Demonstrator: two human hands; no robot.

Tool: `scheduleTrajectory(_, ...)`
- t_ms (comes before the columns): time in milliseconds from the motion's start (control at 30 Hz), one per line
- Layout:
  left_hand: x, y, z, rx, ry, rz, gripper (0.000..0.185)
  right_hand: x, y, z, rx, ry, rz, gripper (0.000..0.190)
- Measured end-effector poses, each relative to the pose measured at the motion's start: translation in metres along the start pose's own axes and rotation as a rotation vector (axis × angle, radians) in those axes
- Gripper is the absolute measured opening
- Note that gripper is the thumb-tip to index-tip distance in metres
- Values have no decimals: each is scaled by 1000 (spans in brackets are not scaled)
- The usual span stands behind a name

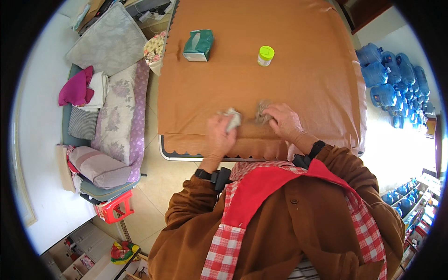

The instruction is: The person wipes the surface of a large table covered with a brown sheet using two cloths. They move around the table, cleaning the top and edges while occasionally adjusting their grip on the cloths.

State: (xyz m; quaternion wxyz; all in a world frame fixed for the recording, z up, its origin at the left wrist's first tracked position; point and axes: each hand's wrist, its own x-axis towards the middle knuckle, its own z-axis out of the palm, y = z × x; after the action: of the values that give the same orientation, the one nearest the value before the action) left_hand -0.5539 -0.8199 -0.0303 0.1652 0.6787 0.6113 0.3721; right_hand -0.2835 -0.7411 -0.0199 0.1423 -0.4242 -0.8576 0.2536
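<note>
My left hand [221,134] is closed around a crumpled whitish cloth or tissue [233,119], low over the near part of a table covered with a brown tablecloth [224,84]. To its right, my right hand [285,119] grips a greyish crumpled cloth [261,111], which is blurred. Both wads appear to be at the tablecloth's surface, and the hands are apart from each other. Farther back on the table stand a round tub with a lime-green lid [266,56] and a green tissue pack [198,45].
A daybed [120,101] with cushions and a rolled blanket lies along the left wall, a red plastic stool [115,207] at its near end. Several blue water jugs [383,95] are stacked at the right. A bouquet [154,49] touches the table's left side.
</note>
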Motion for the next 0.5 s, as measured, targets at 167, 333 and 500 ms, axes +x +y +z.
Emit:
scheduleTrajectory(167,-7,-34,-45,626,167,-43,35,-12,-7,-4,-160,66,-130,36)
scheduleTrajectory(333,-30,-19,-31,243,-29,-14,33,-11,-8,4,-24,-155,-268,34)
scheduleTrajectory(500,-20,2,-14,-46,-138,41,33,-2,-7,0,74,-54,-148,32)
